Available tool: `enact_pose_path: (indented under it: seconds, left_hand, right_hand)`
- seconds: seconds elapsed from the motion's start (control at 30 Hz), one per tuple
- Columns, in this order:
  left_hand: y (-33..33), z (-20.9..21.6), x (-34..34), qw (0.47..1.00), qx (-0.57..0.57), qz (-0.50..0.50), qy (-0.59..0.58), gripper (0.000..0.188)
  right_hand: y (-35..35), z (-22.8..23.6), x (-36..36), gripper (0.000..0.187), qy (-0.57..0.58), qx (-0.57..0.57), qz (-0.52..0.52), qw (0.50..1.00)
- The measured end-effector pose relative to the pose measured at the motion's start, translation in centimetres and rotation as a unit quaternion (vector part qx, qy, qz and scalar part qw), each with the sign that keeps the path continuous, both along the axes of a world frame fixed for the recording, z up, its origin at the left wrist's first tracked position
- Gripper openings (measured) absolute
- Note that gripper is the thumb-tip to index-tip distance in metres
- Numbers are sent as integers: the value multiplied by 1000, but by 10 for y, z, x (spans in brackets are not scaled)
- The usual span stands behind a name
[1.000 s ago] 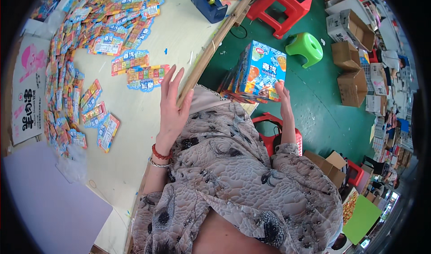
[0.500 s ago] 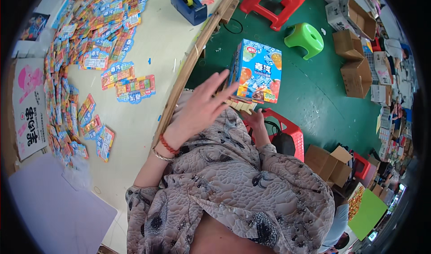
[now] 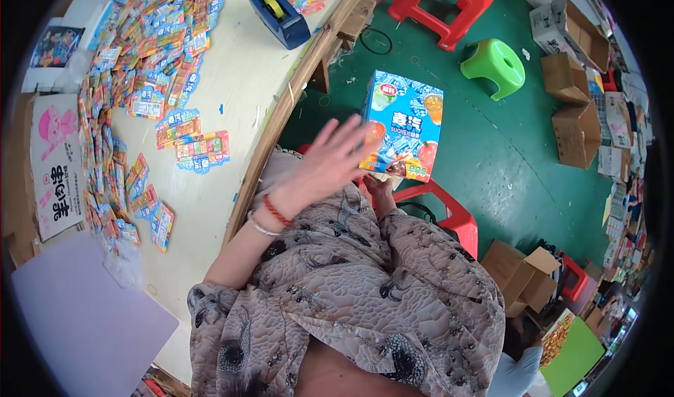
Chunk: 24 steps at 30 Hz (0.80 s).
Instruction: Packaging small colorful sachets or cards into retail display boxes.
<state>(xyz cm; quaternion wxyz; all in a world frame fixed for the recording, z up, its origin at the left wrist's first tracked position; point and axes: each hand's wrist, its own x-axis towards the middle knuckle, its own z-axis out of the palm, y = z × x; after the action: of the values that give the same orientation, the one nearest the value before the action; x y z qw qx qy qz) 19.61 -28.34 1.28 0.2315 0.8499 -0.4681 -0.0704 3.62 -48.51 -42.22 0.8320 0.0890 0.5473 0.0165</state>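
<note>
A blue printed carton (image 3: 404, 127) with fruit and drink pictures stands in front of me, its broad face toward me. My left hand (image 3: 333, 158) is at the carton's left edge, fingers spread and slightly blurred; a fingertip overlaps the carton, though touch is unclear. It wears a red bead bracelet and a pale bangle. Below the carton's bottom edge, my right hand (image 3: 380, 192) reaches up from my lap. Its fingers are mostly hidden by the carton, so I cannot tell its grip. Beside it shows a cream-coloured piece (image 3: 394, 181) under the carton.
To my left, a pale table (image 3: 210, 235) carries a heap of colourful flat packets (image 3: 140, 60) and a blue tape dispenser (image 3: 279, 18). A red stool (image 3: 449, 14) and a green stool (image 3: 493, 67) stand on the green floor. Open cardboard boxes (image 3: 576, 137) line the right.
The view has shifted slightly. The carton now faces me more squarely. My left hand has moved right and spread its fingers; my right hand has slid left under the carton's bottom edge.
</note>
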Motion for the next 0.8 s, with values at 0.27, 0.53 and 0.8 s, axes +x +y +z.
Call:
enact_pose_path:
  seconds: [0.27,0.53,0.8]
  left_hand:
    - [151,-36,19,911,117,395,-29,62]
    - [155,-47,3,909,86,380,-149,58]
    - [156,-50,3,912,-10,390,-123,54]
  right_hand:
    - [10,90,4,68,-6,-163,76,984]
    - [-75,233,23,63,-151,-214,219,940]
    - [-75,259,44,42,-378,-127,231,888]
